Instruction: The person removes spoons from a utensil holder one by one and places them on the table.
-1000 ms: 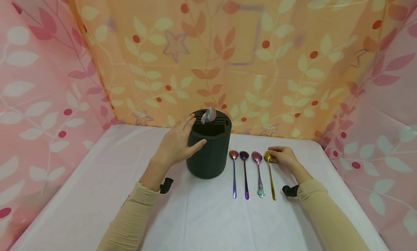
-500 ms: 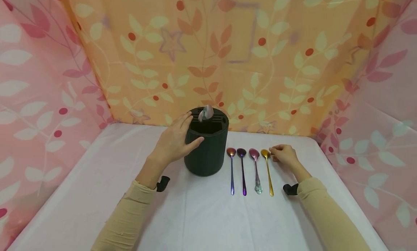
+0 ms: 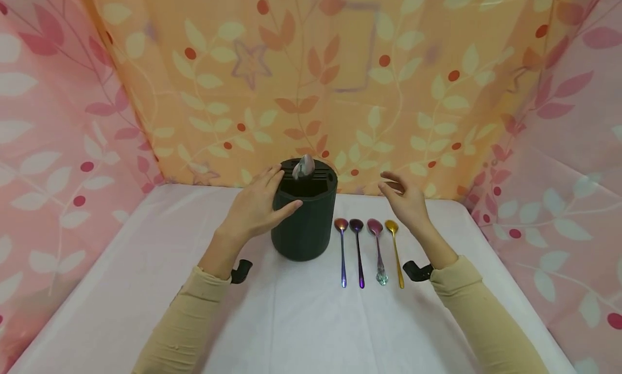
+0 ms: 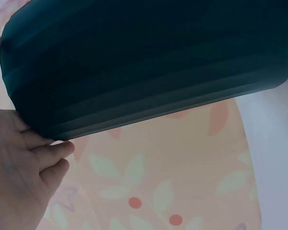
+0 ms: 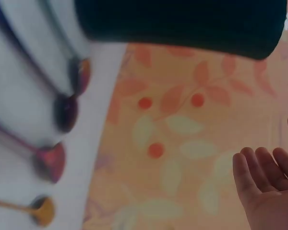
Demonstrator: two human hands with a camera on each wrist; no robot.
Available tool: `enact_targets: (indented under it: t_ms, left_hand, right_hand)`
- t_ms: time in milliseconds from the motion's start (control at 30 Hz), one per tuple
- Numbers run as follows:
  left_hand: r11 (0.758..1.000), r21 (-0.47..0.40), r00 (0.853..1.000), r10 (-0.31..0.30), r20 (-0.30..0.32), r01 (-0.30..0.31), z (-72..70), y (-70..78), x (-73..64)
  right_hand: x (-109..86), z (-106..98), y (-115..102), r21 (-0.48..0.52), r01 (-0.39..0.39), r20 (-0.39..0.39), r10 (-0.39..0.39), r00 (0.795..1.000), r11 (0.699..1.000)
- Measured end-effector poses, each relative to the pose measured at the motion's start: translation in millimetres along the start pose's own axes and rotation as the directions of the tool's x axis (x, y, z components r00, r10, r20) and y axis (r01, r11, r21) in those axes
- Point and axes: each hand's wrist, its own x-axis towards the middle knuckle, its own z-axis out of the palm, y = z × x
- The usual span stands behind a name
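Note:
A dark green ribbed utensil holder (image 3: 302,231) stands upright on the table, with a spoon (image 3: 304,168) rising bowl-up from its top. My left hand (image 3: 250,206) rests against its left side at the rim, fingers extended and thumb spread across the front; the left wrist view shows the fingertips right at the rim's edge. To the right lie an orange-red spoon (image 3: 341,223) with a blue handle, a dark purple spoon (image 3: 356,224), a pink spoon (image 3: 374,226) and a gold spoon (image 3: 391,226). Raised above them, my right hand (image 3: 407,201) holds nothing, its fingers loosely bent.
A white cloth (image 3: 311,331) covers the table. Behind it hangs an orange patterned curtain (image 3: 218,93), with a pink curtain on each side. A black strap piece (image 3: 417,271) juts from the right wrist, and a similar one (image 3: 241,271) from the left.
My right hand has left the gold spoon's bowl and moved up and left through the air. That spoon stays in the row. My left hand keeps its place on the holder; the view shifts slightly.

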Motion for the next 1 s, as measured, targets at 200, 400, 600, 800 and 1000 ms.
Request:
enact_targets:
  t_ms: [200, 400, 600, 800, 1000]
  left_hand:
    - [1.0, -0.001, 0.999, -0.02, 0.037, 0.02, -2.5, 1.7, 6.2]
    - [0.999, 0.035, 0.998, -0.012, 0.058, 0.01, -3.5, 5.5, 11.8]
    - [0.998, 0.061, 0.998, 0.01, 0.056, -0.014, -0.9, 10.0, 13.5]
    - [0.993, 0.114, 0.998, 0.018, 0.063, -0.025, 0.6, 10.2, 12.8]
    - [0.993, 0.111, 0.998, 0.028, 0.05, -0.033, -0.9, 10.1, 11.8]
  right_hand:
    - [-4.6, 20.2, -70.1, 0.113, 0.194, 0.052, -0.2, 0.978, 0.975]
    - [-1.3, 42.8, -104.7, 0.165, 0.299, 0.099, -0.317, 0.943, 0.94]
    - [7.5, 64.8, -122.3, 0.182, 0.342, 0.15, -0.37, 0.917, 0.922]
    - [15.5, 82.3, -125.9, 0.153, 0.34, 0.166, -0.363, 0.917, 0.928]
    - [32.6, 96.9, -103.0, 0.129, 0.339, 0.153, -0.357, 0.922, 0.932]
